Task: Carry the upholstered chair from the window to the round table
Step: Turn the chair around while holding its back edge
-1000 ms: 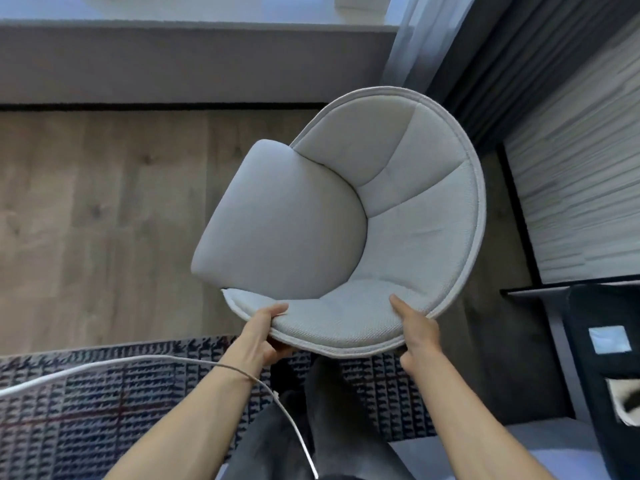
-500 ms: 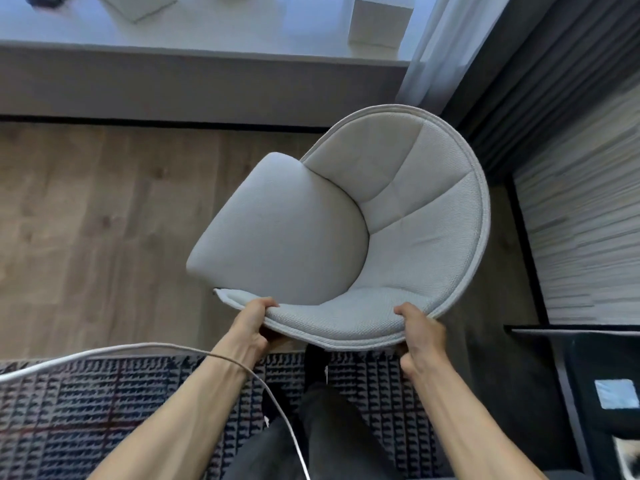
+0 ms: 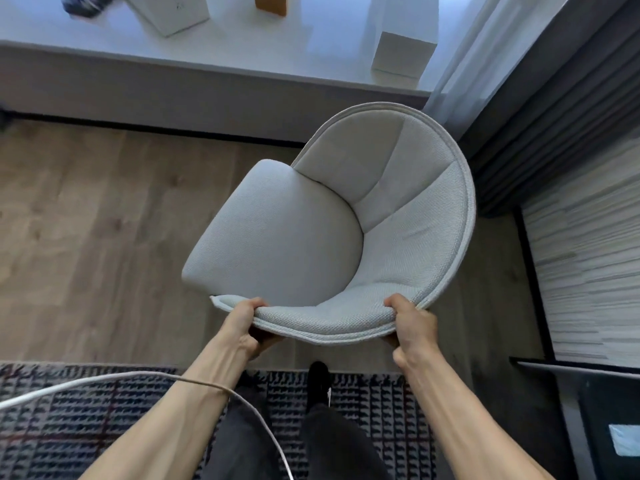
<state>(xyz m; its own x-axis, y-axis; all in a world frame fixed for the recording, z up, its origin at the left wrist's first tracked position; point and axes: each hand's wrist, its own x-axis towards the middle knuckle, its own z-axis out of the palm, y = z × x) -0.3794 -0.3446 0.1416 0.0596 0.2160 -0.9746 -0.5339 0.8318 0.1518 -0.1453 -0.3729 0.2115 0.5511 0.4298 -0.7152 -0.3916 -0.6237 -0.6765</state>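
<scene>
A person is looking straight down at their own two bare arms, which are reaching forward to a pale grey upholstered chair (image 3: 311,237).

At the far left, a white cable (image 3: 86,384) is curving across a dark patterned rug (image 3: 69,427) and passing over the left forearm. Beyond the rug, a wooden floor (image 3: 86,220) is running up to a low white window ledge (image 3: 242,57) along the top of the view, where white boxes (image 3: 403,53) are sitting.

The left hand (image 3: 244,323) is closing around the near edge of the chair's curved back, thumb lying on the padded inner side and fingers curling underneath out of sight.

The chair is filling the centre, its rounded seat pointing toward the upper left and its shell-shaped back wrapping round on the right. It is sitting over the wooden floor, just in front of the window ledge and beside a pale curtain (image 3: 460,64). Whether its legs are touching the floor cannot be told, since the seat is hiding them.

Below the chair, the person's dark trousers and one dark shoe (image 3: 318,379) are showing over the rug.

The right hand (image 3: 412,327) is gripping the same rim further right, thumb pressing into the fabric on top, fingers wrapping under the edge.

At the far right, a striped grey wall (image 3: 588,254) is meeting a piece of dark furniture (image 3: 606,410).
</scene>
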